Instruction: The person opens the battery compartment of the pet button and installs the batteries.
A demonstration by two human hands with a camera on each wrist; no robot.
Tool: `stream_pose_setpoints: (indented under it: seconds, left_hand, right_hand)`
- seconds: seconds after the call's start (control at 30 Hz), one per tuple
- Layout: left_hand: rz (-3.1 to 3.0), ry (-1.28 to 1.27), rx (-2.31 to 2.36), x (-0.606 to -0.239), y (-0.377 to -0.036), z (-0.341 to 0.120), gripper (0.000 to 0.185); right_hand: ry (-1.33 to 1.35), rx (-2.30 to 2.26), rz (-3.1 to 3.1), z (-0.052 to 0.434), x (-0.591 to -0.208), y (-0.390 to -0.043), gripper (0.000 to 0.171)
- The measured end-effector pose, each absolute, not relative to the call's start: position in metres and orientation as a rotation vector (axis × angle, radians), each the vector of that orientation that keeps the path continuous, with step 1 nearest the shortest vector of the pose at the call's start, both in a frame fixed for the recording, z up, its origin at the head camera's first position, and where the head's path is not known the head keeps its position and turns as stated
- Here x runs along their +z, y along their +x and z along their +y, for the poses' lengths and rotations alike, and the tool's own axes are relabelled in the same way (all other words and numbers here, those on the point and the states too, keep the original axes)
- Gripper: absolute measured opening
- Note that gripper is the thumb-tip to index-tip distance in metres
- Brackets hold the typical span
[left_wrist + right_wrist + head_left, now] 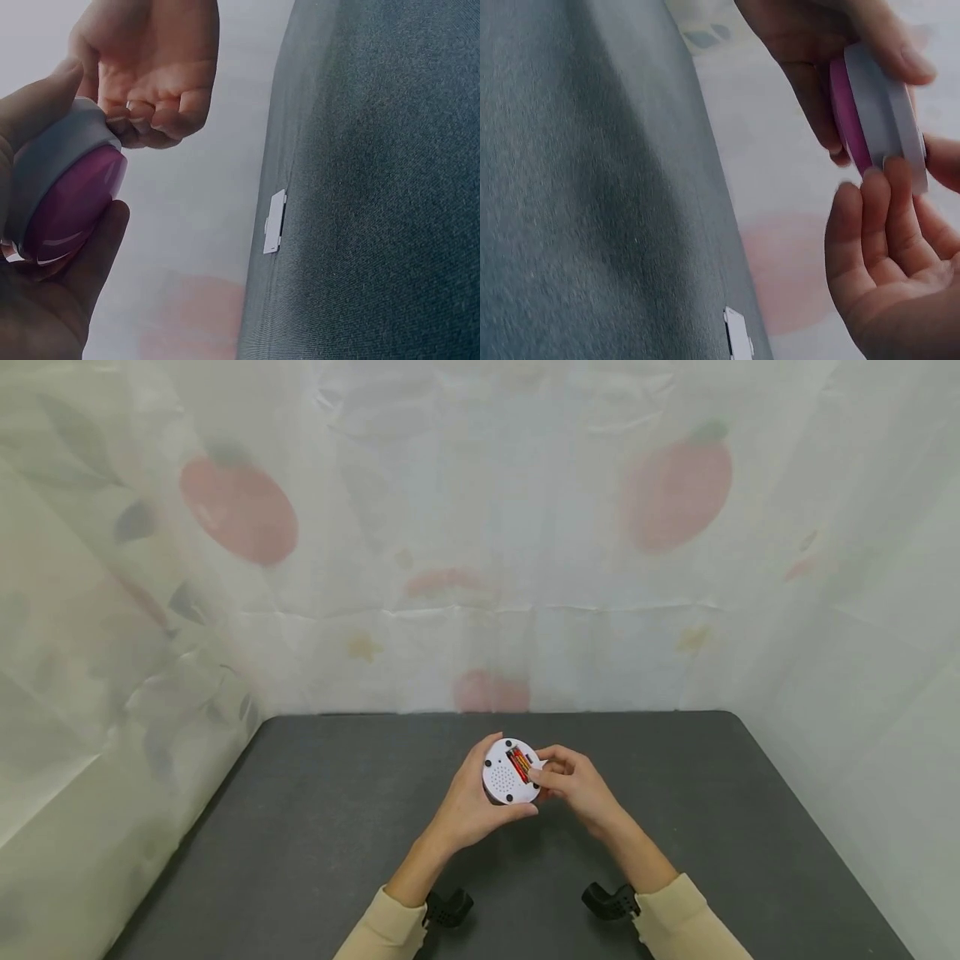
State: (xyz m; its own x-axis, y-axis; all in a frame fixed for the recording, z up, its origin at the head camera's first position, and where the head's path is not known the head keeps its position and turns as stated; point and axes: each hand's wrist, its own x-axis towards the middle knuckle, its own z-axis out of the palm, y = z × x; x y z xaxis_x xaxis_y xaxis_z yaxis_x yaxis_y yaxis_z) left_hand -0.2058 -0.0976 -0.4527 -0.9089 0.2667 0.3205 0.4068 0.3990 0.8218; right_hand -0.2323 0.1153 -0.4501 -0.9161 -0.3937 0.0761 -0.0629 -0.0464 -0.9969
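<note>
Head view: above the tabletop (300, 827), the left hand (467, 803) grips a round device (503, 779) from six to eleven o'clock, presumably to present its exposed batteries (518, 761); the right hand (576, 783) pinches its three-o'clock edge. Left wrist view: a white cover (275, 222) lies apart.

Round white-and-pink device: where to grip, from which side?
Probably the white side wall of the round device, from the left, thumb and fingers on opposite edges, as the left hand has it. Its outline is circular, and the face with the batteries is turned toward the head camera, so this grip leaves them reachable for the right hand.
</note>
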Motion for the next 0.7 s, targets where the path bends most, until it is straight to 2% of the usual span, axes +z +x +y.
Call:
stream_pose_setpoints:
  seconds: [0.33, 0.57, 0.7]
  left_hand:
    - [-2.519, -0.607, -1.534, -0.455, -0.207, -0.098, 0.108]
    - [-2.521, -0.603, -1.536, -0.453, -0.209, -0.1, 0.106]
    - [-2.517, -0.605, -1.55, -0.452, -0.209, -0.101, 0.107]
  right_hand:
    - [-0.422, -2.038, 2.095, 0.108, -0.45, -0.229, 0.031]
    - [-0.577, -1.842, 2.207, 0.117, -0.443, -0.232, 0.038]
    - [-0.656, -1.743, 2.257, 0.124, -0.438, -0.236, 0.037]
